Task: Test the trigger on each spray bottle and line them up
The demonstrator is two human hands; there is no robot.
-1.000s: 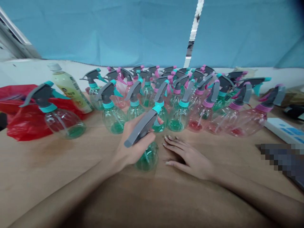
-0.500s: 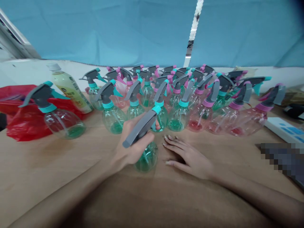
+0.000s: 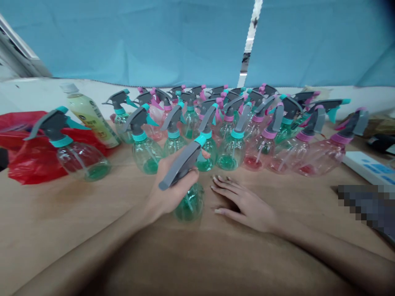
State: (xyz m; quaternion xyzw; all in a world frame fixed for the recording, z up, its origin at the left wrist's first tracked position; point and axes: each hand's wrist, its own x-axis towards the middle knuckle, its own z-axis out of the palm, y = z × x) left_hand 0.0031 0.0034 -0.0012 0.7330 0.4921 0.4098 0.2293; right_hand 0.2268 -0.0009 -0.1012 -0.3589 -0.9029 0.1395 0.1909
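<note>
My left hand (image 3: 173, 189) is wrapped round the neck of a green spray bottle (image 3: 189, 203) with a grey and teal trigger head. Green liquid shows in its clear body, and the hand hides the neck and trigger. To its right, my right hand (image 3: 243, 201) lies on the wooden table (image 3: 234, 255) with its fingers spread, holding nothing. Beyond both hands stand rows of spray bottles; the nearest include a teal-collared bottle (image 3: 230, 152) with green liquid and a pink-collared bottle (image 3: 257, 154) with red liquid.
At the left, another green spray bottle (image 3: 83, 160) stands before a red plastic bag (image 3: 27, 160) and a tilted pale-yellow labelled bottle (image 3: 92, 117). A white and blue box (image 3: 367, 164) and a dark blurred-out object (image 3: 370, 209) lie at the right. Blue cloth (image 3: 154, 41) hangs behind.
Very little differs. My left hand still grips the spray bottle in nearly the same spot, and my right hand keeps its place on the table.
</note>
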